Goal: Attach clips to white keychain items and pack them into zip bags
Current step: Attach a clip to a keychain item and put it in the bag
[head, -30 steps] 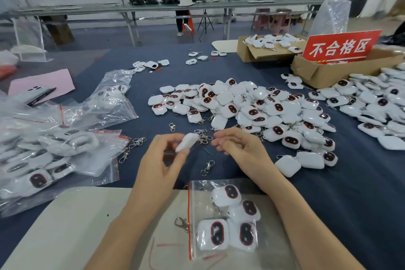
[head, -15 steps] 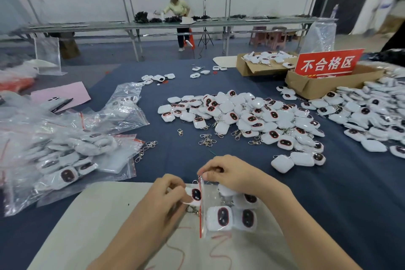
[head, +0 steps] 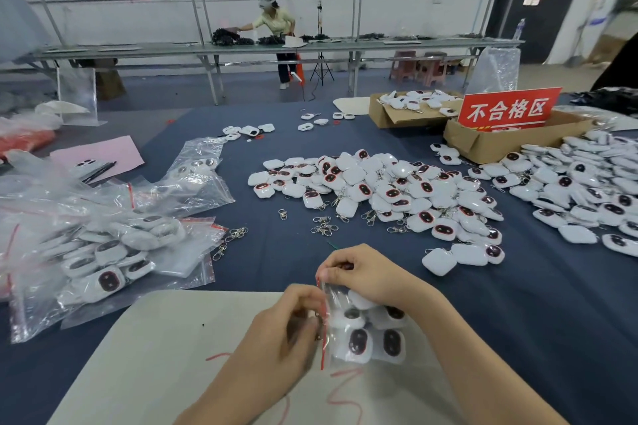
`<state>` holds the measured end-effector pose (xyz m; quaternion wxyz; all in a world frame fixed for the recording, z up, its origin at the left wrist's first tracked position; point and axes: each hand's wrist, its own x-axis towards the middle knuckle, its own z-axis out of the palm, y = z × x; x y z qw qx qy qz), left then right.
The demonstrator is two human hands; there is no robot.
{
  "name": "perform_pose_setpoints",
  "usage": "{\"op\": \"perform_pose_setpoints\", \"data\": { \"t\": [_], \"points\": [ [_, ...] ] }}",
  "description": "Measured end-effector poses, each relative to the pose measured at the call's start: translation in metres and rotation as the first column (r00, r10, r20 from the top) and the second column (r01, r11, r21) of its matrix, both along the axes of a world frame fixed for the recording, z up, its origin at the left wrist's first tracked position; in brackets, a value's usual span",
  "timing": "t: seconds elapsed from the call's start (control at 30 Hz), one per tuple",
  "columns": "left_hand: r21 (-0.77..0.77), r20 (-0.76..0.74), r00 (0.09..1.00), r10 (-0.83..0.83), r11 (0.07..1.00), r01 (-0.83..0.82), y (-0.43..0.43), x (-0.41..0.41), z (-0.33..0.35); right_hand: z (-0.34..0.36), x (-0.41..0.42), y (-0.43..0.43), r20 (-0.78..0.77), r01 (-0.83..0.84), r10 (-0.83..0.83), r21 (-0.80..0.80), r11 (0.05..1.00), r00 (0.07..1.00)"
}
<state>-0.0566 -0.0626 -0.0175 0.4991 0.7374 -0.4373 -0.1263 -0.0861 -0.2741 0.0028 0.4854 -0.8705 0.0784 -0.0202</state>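
As left hand (head: pixel 286 331) and right hand (head: pixel 371 278) grip it, zip bag (head: pixel 366 342) at table's (head: pixel 276 269) near edge.
Fingers (head: pixel 333 273) pinch its red mouth.

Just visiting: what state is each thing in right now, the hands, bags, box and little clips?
Zip bag, held by both hands, several white keychain items inside; seal unclear.
Left hand, pinches the bag's red-striped mouth.
Right hand, grips the bag's upper edge.
Loose clips, lying unattached.
Cardboard box, open.
Filled bags, lying flat.
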Motion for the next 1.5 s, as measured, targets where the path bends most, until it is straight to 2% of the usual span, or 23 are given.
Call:
{"op": "perform_pose_setpoints", "data": {
  "t": [0.1,0.23,0.3,0.37,0.47,0.53,0.6,0.63,0.67,0.77,0.9,1.03,1.2,1.4,1.5],
  "points": [
    [-0.070,-0.272,0.957,-0.101,0.994,0.085,0.001,-0.007,0.006,0.001,-0.001,0.000,0.024,0.039,-0.039,-0.002,0.999,0.999],
    [0.000,-0.284,0.952,-0.118,0.992,0.123,-0.004,-0.011,0.008,0.004,-0.002,0.000,0.009,0.038,-0.038,-0.024,0.999,0.999],
    [-0.012,-0.301,0.953,-0.036,0.999,0.034,-0.004,-0.007,0.008,0.008,-0.003,0.000,0.016,0.041,-0.041,-0.013,0.999,0.999],
    [-0.034,-0.218,0.969,0.120,0.991,-0.130,-0.002,0.001,0.007,0.013,-0.005,-0.004,0.040,0.069,-0.070,0.003,0.998,0.997],
    [-0.095,-0.236,0.941,0.241,0.958,-0.270,-0.003,0.013,0.005,0.020,-0.006,-0.019,0.127,0.201,-0.192,-0.062,0.978,0.973],
    [-0.100,-0.274,0.918,0.286,0.941,-0.323,-0.008,0.021,0.006,0.020,-0.005,-0.031,0.172,0.389,-0.358,-0.203,0.898,0.917],
    [-0.080,-0.294,0.904,0.310,0.935,-0.347,-0.015,0.032,0.008,0.016,-0.003,-0.041,0.177,0.542,-0.532,-0.492,0.681,0.828],
    [-0.070,-0.294,0.900,0.322,0.932,-0.356,-0.020,0.037,0.009,0.012,-0.004,-0.046,0.152,0.565,-0.606,-0.585,0.581,0.781],
    [-0.063,-0.290,0.897,0.332,0.929,-0.364,-0.026,0.043,0.010,0.008,-0.005,-0.050,0.109,0.569,-0.665,-0.630,0.529,0.739],
    [-0.037,-0.261,0.893,0.367,0.921,-0.389,-0.046,0.056,0.008,-0.002,-0.008,-0.063,0.034,0.586,-0.726,-0.617,0.526,0.687],
    [0.006,-0.147,0.901,0.408,0.911,-0.412,-0.067,0.076,0.000,-0.012,-0.008,-0.071,0.149,0.611,-0.702,-0.636,0.471,0.696],
    [0.056,-0.102,0.886,0.453,0.892,-0.449,-0.083,0.093,-0.002,-0.019,-0.004,-0.072,0.214,0.569,-0.600,-0.657,0.495,0.770],
    [0.052,-0.079,0.895,0.440,0.898,-0.437,-0.087,0.099,-0.007,-0.022,0.001,-0.071,0.233,0.506,-0.469,-0.597,0.623,0.852],
    [0.014,-0.079,0.919,0.387,0.922,-0.387,-0.090,0.096,-0.007,-0.020,0.005,-0.075,0.262,0.408,-0.321,-0.430,0.805,0.910],
    [-0.047,-0.108,0.942,0.318,0.945,-0.324,-0.093,0.091,-0.005,-0.015,0.009,-0.075,0.338,0.433,-0.354,-0.197,0.879,0.872]
  ]
}}
